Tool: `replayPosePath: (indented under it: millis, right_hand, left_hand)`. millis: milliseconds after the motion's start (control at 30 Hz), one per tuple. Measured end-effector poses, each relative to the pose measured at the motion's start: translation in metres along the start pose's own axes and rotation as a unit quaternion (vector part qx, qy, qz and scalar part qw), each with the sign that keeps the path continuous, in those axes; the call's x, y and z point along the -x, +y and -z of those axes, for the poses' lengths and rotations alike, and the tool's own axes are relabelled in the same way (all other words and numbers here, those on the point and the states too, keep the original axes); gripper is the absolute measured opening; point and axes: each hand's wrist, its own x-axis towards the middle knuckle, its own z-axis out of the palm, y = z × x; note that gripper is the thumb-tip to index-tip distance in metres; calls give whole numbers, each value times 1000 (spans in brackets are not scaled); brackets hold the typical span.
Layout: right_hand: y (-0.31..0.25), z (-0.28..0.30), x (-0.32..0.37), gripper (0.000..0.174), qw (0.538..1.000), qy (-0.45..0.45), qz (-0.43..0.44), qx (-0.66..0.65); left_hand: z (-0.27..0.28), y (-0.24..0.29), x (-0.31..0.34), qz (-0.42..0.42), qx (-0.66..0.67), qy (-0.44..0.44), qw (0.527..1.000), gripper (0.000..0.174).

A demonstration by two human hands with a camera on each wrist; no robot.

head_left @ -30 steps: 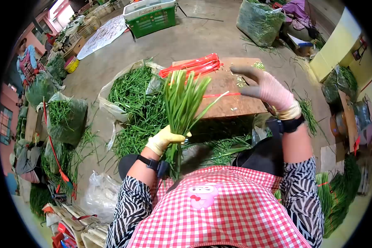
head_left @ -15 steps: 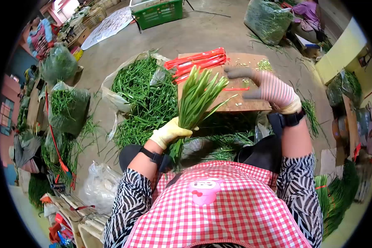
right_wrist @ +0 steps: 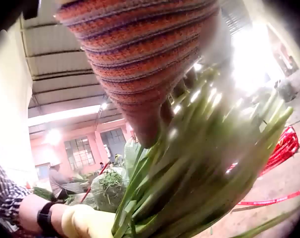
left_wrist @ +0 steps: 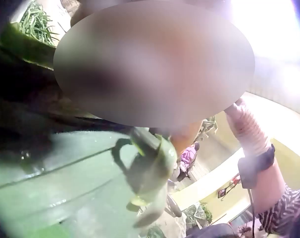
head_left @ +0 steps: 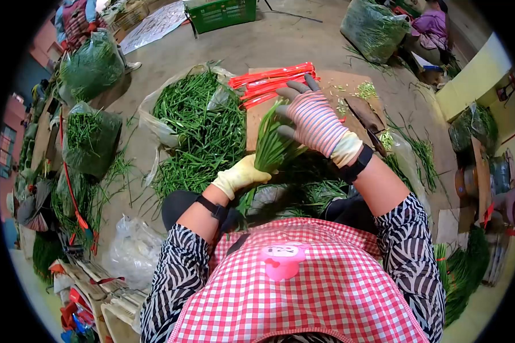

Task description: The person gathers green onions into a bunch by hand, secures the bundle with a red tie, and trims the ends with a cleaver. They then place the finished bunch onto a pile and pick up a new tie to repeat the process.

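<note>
My left hand (head_left: 242,175), in a yellow glove, grips a bunch of garlic chives (head_left: 272,140) around its lower part, cut ends upward. Over the top of the bunch is my right hand (head_left: 317,117) in a striped glove with grey fingertips. Its fingers are spread and reach along the stalks' upper side. In the right wrist view the striped glove (right_wrist: 140,54) overlaps the fanned chives (right_wrist: 199,163), which hide part of its fingers. A pale blurred oval covers much of the left wrist view.
Red ties (head_left: 274,83) lie on a wooden board (head_left: 254,131) with chopped bits (head_left: 366,90) and a dark blade-like tool (head_left: 365,113). Left of it is an opened bag heaped with loose chives (head_left: 200,114). Filled bags (head_left: 91,140) and a green crate (head_left: 220,16) stand on the floor; two people are farther off.
My right hand has come left from above the board to the top of the bunch. The bunch has shifted slightly right in view, still gripped by my left hand.
</note>
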Motion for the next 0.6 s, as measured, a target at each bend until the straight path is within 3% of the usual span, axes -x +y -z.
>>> replayPosePath:
  millis: [133,267,300,400,433,567,600]
  right_hand:
    - [6,0,-1,34,1000,14,6,23]
    - [12,-12,2,25,998,-40,49,-12]
    - [12,-12,3,12,998,-23,58,-11]
    - [8,-9,4,11,999,-14,49,-3]
    - [4,-4,4,10,997,28,59,33]
    - [-2,14,-3,17,993,-93,11,74]
    - [1,13,-2,16,995,-37,26,95]
  left_hand:
    - [-2,7,3,-5,23,-1,1000,42]
    - [2,-4,0,-11,17,-22,1000,45]
    - [2,-5,0,-6,18,-24,1000,46]
    - [4,-3,-4,-3,21,-47,999,50]
    - [6,-2,-4,-4,20,-58,998,51]
    - [3,11,2,10,93,-74,993,54]
    - [1,16,4,8,100,-77,992,54]
